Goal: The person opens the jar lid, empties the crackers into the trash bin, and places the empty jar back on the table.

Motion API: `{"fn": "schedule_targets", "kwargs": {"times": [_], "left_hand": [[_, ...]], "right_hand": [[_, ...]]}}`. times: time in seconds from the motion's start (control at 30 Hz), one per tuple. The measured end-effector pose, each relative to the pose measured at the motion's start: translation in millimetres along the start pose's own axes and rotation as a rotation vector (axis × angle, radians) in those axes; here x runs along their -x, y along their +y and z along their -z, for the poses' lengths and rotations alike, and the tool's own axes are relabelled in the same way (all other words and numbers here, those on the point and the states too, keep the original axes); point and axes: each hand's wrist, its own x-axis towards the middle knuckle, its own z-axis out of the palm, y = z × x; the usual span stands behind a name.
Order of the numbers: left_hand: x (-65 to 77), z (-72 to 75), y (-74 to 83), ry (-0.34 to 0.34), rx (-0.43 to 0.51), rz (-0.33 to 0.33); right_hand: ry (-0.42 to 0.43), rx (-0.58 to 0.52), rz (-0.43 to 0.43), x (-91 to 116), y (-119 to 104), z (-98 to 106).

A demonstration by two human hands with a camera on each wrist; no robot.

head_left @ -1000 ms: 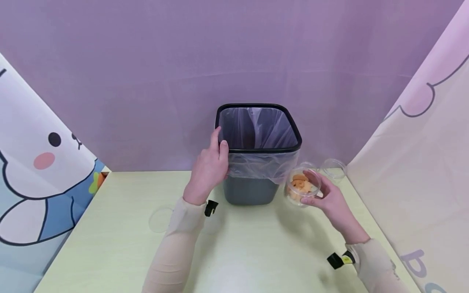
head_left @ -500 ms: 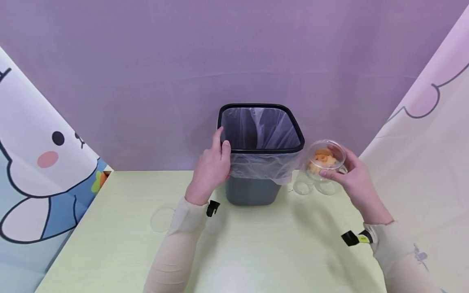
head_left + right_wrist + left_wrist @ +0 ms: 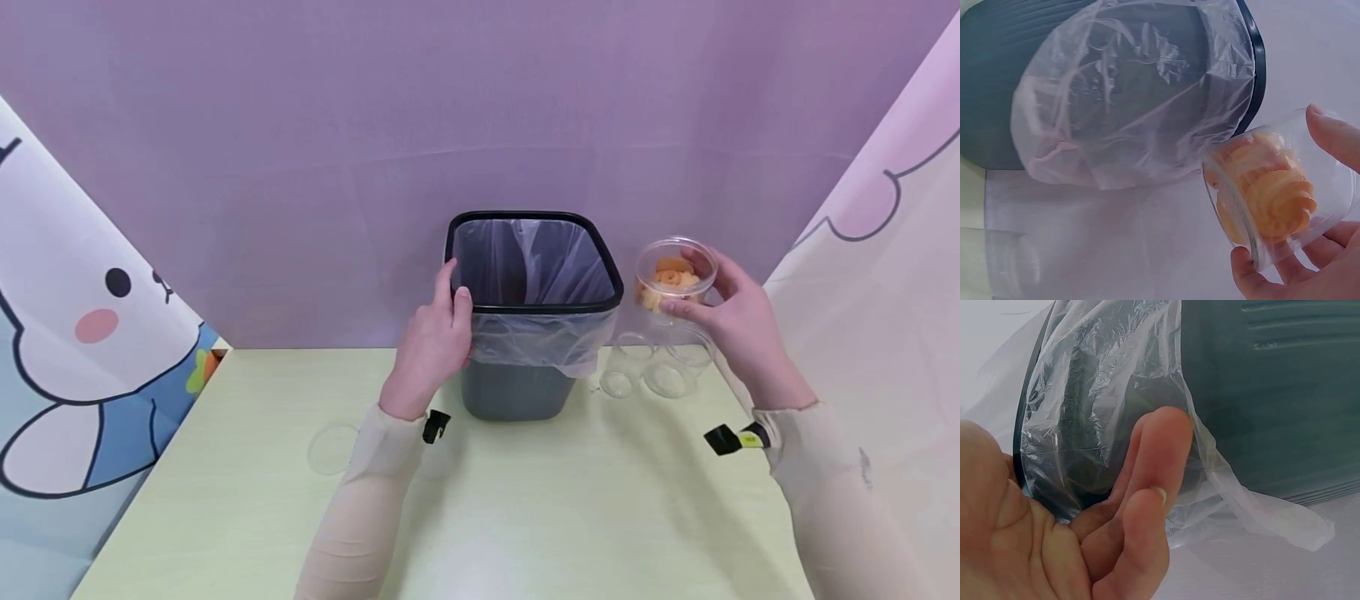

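A grey trash can [image 3: 517, 392] with a black rim and a clear plastic liner [image 3: 1104, 394] stands at the back of the table. My left hand [image 3: 431, 354] holds its left front corner, index finger and thumb at the rim. In the left wrist view, the other fingers [image 3: 1160, 450] lie bent against the liner below the rim. To the right of the can, my right hand [image 3: 738, 321] grips a clear plastic jar [image 3: 678, 287] in the air, thumb in front and fingers behind. Orange-yellow swirled cookies [image 3: 1279, 200] lie in its bottom. Whether a lid covers it, I cannot tell.
Two clear cups stand under the raised jar: a narrower cup [image 3: 618, 379] beside the can and a wider cup [image 3: 670, 379] to its right. A clear round lid [image 3: 332, 450] lies on the table left of my left forearm. A purple cloth [image 3: 337, 208] hangs behind.
My right hand has carried the jar of cookies to the right and then up, away from the table and over the two cups. The left hand has stayed on the trash can.
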Motion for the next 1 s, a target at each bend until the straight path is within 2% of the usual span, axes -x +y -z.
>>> {"fn": "schedule_targets", "kwargs": {"times": [0.47,1.0], "left_hand": [[-0.4,0.2,-1.0,0.002,-0.004,-0.006],[-1.1,-0.8,-1.0,-0.014,0.002,-0.001]], "right_hand": [[-0.054,0.124,0.052,-36,-36,-8],[-0.093,0.270,0.146,-52,-45,-17]]}}
